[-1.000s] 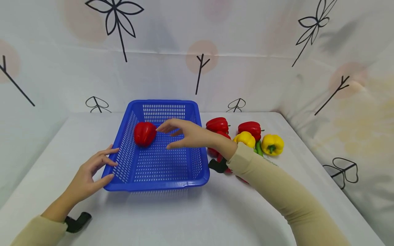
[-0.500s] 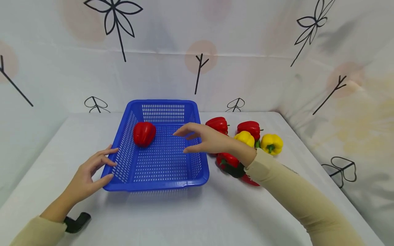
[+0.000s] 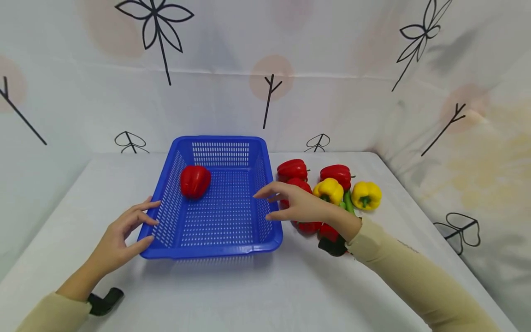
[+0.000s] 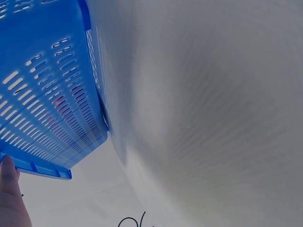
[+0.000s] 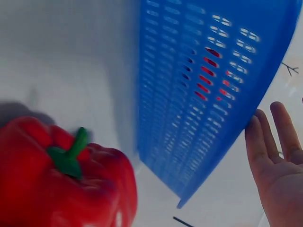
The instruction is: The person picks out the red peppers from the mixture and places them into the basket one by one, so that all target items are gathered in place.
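I see my left hand point(image 3: 118, 237), fingers relaxed, touching the blue basket point(image 3: 215, 246) at its 8 o'clock corner; my right hand point(image 3: 296, 205) hovers with loose fingers, holding nothing, at 3 o'clock.

From the left wrist camera I see the blue perforated basket point(image 4: 47, 90) filling the upper left, its slotted wall slanting down to a rim near the bottom left. A fingertip of my left hand point(image 4: 8, 189) touches that rim at its lower corner. Something red shows faintly through the slots. The white table point(image 4: 208, 113) takes up the rest, with a black curl mark at the bottom edge.
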A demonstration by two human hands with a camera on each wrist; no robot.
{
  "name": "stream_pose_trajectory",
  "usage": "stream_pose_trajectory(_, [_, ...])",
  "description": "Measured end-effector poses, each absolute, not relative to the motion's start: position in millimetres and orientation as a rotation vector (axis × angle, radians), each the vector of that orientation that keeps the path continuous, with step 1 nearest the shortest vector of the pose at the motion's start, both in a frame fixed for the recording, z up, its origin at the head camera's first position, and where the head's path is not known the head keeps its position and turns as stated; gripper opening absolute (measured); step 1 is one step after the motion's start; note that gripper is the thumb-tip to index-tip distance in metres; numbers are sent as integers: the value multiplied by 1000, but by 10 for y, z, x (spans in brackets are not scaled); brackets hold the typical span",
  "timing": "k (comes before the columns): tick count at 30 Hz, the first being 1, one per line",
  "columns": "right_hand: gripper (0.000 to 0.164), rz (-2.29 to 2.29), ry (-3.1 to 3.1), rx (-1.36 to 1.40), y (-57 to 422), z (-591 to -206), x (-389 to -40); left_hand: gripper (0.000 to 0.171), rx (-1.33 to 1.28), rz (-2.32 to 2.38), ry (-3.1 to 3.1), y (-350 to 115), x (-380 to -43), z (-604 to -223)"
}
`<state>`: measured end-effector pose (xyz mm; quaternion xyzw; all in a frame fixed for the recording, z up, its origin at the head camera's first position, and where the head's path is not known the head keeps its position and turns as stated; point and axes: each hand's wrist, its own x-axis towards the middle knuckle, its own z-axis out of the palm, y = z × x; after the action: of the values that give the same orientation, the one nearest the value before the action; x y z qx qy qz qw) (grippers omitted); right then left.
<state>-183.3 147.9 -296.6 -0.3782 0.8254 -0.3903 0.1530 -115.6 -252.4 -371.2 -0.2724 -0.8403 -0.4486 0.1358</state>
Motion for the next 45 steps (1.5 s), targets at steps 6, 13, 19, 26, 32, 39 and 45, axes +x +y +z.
stream_pose_trajectory(6, [43, -1157, 2390, -1101, 1608, -3044, -1773, 34, -795, -1322, -2408, -2503, -1145, -3694])
stream_pose_trajectory(13, [41, -1186, 2415, -1052, 1732, -3053, -1725, 34, -772, -1283, -2440, -2519, -1153, -3708])
stream_pose_trajectory(19, [42, -1217, 2422, -991, 1832, -3048, -1668, 35, -792, -1316, -2404, -2498, -1150, -3711])
stream_pose_trajectory(26, [42, -1204, 2458, -922, 1969, -3114, -1646, 36, -780, -1329, -2395, -2496, -1149, -3720])
stream_pose_trajectory(32, [42, -1180, 2504, -890, 2095, -3180, -1636, 35, -777, -1308, -2409, -2503, -1142, -3710])
stream_pose_trajectory(39, [42, -1187, 2535, -911, 2254, -3206, -1607, 36, -788, -1311, -2400, -2501, -1149, -3729])
stream_pose_trajectory(45, [42, -1209, 2535, -883, 2374, -3243, -1595, 35, -782, -1315, -2403, -2500, -1145, -3717])
